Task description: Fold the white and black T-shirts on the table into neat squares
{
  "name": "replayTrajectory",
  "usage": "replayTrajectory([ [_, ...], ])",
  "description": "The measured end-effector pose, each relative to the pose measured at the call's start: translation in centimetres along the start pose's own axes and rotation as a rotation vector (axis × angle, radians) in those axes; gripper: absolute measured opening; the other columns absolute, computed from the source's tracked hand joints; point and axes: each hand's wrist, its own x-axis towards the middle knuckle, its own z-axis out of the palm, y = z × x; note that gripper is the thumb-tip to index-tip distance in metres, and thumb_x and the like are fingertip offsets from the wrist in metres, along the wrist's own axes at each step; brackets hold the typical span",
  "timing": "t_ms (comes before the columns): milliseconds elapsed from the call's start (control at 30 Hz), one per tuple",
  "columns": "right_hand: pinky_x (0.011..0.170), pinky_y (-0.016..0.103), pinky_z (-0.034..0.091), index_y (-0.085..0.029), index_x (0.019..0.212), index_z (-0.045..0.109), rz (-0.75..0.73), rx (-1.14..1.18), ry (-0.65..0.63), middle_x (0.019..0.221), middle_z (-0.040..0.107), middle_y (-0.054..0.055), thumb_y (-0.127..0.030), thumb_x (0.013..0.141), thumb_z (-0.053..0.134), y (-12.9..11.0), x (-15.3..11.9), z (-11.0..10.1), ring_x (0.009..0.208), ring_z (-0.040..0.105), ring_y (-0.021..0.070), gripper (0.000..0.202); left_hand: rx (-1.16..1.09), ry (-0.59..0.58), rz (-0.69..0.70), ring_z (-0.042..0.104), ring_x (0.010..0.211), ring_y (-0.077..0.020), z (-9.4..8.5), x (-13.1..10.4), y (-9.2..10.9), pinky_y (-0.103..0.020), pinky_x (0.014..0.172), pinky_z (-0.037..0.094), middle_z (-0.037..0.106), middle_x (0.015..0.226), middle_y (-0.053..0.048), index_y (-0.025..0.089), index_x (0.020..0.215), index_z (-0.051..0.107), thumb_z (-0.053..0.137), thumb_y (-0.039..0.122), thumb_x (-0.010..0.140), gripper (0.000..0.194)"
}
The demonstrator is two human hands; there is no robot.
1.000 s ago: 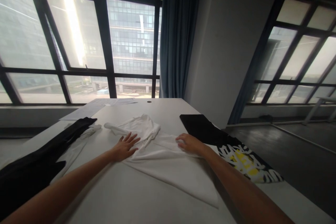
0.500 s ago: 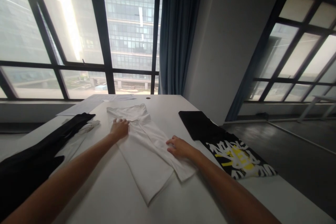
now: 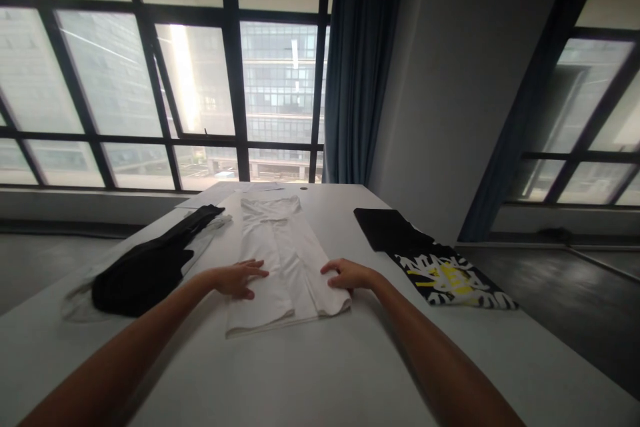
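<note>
White shorts lie flat on the white table in front of me. Their waist end points toward the window and the leg openings face me. My left hand rests on the left leg near its outer edge, with its fingers spread and nothing held. On the other side, my right hand is closed at the outer edge of the right leg, with bent fingers gripping the fabric; some of its fingertips are hidden. Small creases run through the middle of the cloth, and the legs lie side by side.
Black clothing lies at the left over some pale fabric. A folded black garment with white and yellow print is along the right edge of the table. Papers lie at the far end, near the window and a blue curtain.
My left hand has come down from the waist to the left leg, its fingers spreading. The legs, crooked and partly overlapping before, now lie straighter. My view has turned to the left.
</note>
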Motion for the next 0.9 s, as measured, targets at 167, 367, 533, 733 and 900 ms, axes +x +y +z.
replayTrajectory([
  [167, 0.043, 0.018, 0.045, -0.016, 0.113, 0.07, -0.036, 0.181, -0.047, 0.067, 0.062, -0.002, -0.019, 0.081, 0.063, -1.2, -2.3, 1.6, 0.047, 0.052, 0.0072, 0.033, -0.052, 0.058, -0.008, 0.029, 0.146, -0.0332, 1.4, -3.8, -0.1, -0.047, 0.117, 0.028, 0.038, 0.157, -0.006, 0.032, 0.143, 0.05, 0.064, 0.063, 0.076, 0.075],
  [367, 0.046, 0.019, 0.047, -0.016, 0.112, 0.071, -0.032, 0.209, -0.304, 0.061, 0.064, -0.002, -0.039, 0.082, 0.068, -0.2, -3.6, 0.5, 0.044, 0.056, 0.0088, 0.038, -0.09, 0.168, 0.005, 0.038, 0.141, -0.0324, 1.8, -6.0, 0.9, -0.045, 0.116, 0.031, 0.04, 0.156, -0.006, 0.033, 0.135, 0.058, 0.07, 0.066, 0.071, 0.073],
  [533, 0.064, 0.026, 0.05, -0.015, 0.112, 0.07, -0.202, -0.083, 0.364, 0.088, 0.072, 0.007, -0.039, 0.088, 0.059, 0.7, -2.1, 0.5, 0.067, 0.064, 0.0142, 0.036, -0.066, 0.331, 0.097, 0.053, 0.126, -0.0304, 1.7, -5.8, 5.8, -0.045, 0.108, 0.038, 0.058, 0.138, -0.011, 0.028, 0.124, 0.066, 0.059, 0.059, 0.086, 0.05],
  [733, 0.069, 0.029, 0.045, -0.021, 0.093, 0.074, -0.305, -0.382, 0.36, 0.082, 0.073, 0.005, -0.054, 0.084, 0.062, -3.8, -1.9, 5.1, 0.072, 0.064, 0.0185, 0.036, -0.014, 0.258, 0.25, 0.063, 0.077, -0.0189, 2.9, -5.1, 10.6, -0.029, 0.074, 0.047, 0.068, 0.089, -0.004, 0.025, 0.107, 0.072, 0.07, 0.053, 0.08, 0.039],
  [900, 0.069, 0.028, 0.041, -0.022, 0.087, 0.073, -0.214, -0.551, 0.369, 0.087, 0.075, 0.007, -0.038, 0.084, 0.063, -5.8, -2.0, 6.9, 0.078, 0.066, 0.0206, 0.019, -0.058, 0.277, 0.338, 0.058, 0.068, -0.0139, 2.8, -5.2, 10.4, -0.024, 0.066, 0.043, 0.068, 0.079, -0.003, 0.019, 0.084, 0.07, 0.055, 0.027, 0.089, 0.018],
])
